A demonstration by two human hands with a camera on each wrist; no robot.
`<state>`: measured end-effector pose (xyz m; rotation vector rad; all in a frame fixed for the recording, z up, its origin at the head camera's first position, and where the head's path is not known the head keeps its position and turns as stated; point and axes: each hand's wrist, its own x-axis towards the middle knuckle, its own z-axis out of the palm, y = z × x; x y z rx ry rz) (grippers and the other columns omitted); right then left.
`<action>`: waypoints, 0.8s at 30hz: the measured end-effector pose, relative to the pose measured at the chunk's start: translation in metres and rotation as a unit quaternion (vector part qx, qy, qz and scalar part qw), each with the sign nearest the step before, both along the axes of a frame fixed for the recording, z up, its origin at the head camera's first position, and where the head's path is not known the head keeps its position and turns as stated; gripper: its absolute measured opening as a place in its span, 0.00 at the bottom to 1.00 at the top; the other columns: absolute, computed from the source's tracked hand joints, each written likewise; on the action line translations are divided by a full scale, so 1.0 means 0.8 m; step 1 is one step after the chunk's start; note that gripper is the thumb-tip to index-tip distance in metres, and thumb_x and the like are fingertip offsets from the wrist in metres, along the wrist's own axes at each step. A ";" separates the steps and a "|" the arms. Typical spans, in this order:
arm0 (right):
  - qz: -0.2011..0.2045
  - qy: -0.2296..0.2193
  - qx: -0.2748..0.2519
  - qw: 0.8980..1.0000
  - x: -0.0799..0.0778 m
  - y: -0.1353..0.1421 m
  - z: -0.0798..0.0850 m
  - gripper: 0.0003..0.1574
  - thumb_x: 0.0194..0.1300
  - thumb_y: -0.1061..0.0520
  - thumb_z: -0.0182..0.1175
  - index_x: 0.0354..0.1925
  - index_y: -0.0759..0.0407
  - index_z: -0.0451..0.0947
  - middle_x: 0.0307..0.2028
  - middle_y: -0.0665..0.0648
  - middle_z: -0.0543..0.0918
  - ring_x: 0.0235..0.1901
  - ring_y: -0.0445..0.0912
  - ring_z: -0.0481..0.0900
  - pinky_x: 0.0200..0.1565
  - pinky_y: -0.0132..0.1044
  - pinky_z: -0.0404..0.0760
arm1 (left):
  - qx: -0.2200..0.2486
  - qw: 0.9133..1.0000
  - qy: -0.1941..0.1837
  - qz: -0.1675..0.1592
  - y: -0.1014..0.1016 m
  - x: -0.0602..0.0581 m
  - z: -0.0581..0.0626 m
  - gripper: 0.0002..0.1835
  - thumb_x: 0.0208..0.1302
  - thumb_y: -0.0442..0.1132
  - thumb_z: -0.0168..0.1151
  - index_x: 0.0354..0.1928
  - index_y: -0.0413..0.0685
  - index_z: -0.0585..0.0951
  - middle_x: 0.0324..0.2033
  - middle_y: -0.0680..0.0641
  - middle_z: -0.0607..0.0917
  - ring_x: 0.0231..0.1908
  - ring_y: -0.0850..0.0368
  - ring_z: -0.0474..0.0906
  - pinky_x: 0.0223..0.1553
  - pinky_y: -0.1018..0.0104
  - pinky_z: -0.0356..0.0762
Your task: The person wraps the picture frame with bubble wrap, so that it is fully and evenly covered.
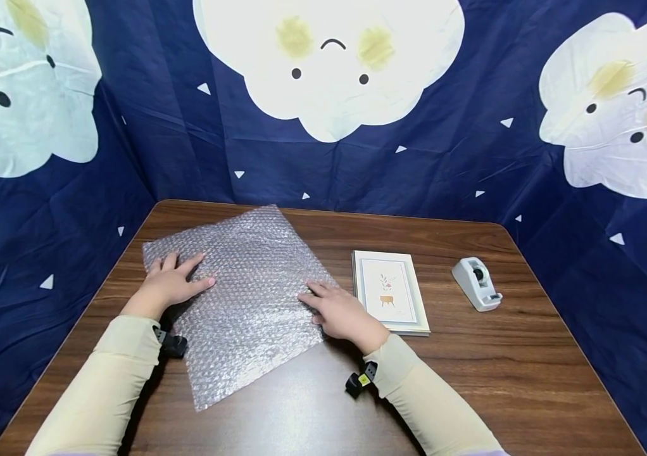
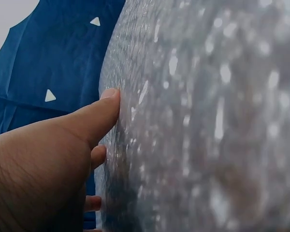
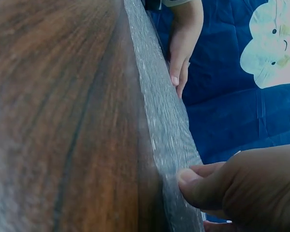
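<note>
Left hand (image 1: 168, 285) spread flat and right hand (image 1: 343, 313) loosely extended both rest on the bubble-wrap sheet (image 1: 255, 285) beneath them, judged light, soft and somewhat slippery, best held at the edges beside each hand.

tabletop (image 1: 295, 415) glare, blurry bubble wrap (image 2: 217, 116) in dim left wrist view

One left hand (image 1: 172, 282) and one right hand (image 1: 340, 310) make two in all, with two sleeves (image 1: 104, 373) and two wrist cameras (image 1: 174, 346). One sheet of bubble wrap (image 1: 255, 278), one picture-fronted rectangular item (image 1: 389, 291) and one tape dispenser (image 1: 482, 292) make three things on one table (image 1: 528, 354). Three cloud figures (image 1: 329, 101) carry six eyes (image 1: 296, 73), six yellow patches (image 1: 295, 37) and three mouths (image 1: 333, 41).
</note>
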<state>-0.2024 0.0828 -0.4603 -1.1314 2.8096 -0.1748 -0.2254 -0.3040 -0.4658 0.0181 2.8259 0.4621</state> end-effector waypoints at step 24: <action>-0.051 -0.036 0.021 0.998 -0.028 0.001 0.000 0.37 0.71 0.62 0.57 0.76 0.47 0.65 0.77 0.56 0.59 0.75 0.61 0.57 0.73 0.55 0.57 | -0.023 0.999 0.014 0.029 0.005 0.018 -0.003 0.56 0.61 0.80 0.47 0.80 0.51 0.52 0.71 0.19 0.41 0.66 0.08 0.36 0.62 0.18 0.40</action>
